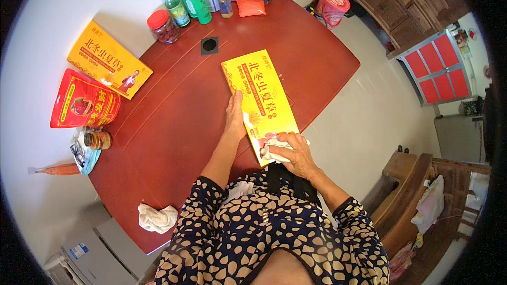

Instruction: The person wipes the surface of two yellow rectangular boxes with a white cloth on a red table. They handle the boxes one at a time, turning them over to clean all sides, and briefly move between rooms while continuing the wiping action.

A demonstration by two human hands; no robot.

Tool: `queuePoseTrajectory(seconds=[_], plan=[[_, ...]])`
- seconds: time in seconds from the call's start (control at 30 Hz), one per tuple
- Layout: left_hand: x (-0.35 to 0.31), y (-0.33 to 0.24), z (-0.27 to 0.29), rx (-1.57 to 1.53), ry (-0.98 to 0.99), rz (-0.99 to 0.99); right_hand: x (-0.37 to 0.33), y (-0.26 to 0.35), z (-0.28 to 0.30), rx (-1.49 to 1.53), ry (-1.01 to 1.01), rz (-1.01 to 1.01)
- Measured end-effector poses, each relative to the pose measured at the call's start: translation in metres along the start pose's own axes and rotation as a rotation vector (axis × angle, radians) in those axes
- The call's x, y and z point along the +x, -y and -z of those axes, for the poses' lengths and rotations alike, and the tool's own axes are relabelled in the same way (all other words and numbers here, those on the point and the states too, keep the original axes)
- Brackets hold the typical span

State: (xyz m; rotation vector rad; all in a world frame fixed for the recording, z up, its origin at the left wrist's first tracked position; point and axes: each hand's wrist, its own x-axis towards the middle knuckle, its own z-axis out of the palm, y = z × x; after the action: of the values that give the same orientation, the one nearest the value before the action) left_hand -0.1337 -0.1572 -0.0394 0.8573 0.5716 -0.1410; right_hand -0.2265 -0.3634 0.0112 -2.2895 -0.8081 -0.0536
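A flat yellow box (pixel 261 95) with red lettering lies on the dark red table (pixel 174 121) in front of me. My left hand (pixel 235 116) rests flat along the box's left edge, holding it steady. My right hand (pixel 293 150) presses a crumpled white cloth (pixel 274 150) onto the near end of the box.
A second yellow box (pixel 108 59) and a red pouch (pixel 84 100) lie at the table's left. Bottles (pixel 182 0), jars (pixel 163 26) and an orange packet (pixel 249 1) stand at the far edge. Another white cloth (pixel 157 217) sits near the front-left corner. A wooden chair (pixel 409 190) is at right.
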Motion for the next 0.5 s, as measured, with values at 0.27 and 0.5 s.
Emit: queuePoseTrajectory(seconds=[0.27, 0.5], plan=[[0.003, -0.001, 0.000, -0.052, 0.024, 0.060, 0.004, -0.042, 0.010, 0.028, -0.053, -0.106], [0.001, 0.000, 0.000, -0.048, 0.029, 0.050, 0.069, -0.076, 0.002, 0.086, -0.093, -0.102]])
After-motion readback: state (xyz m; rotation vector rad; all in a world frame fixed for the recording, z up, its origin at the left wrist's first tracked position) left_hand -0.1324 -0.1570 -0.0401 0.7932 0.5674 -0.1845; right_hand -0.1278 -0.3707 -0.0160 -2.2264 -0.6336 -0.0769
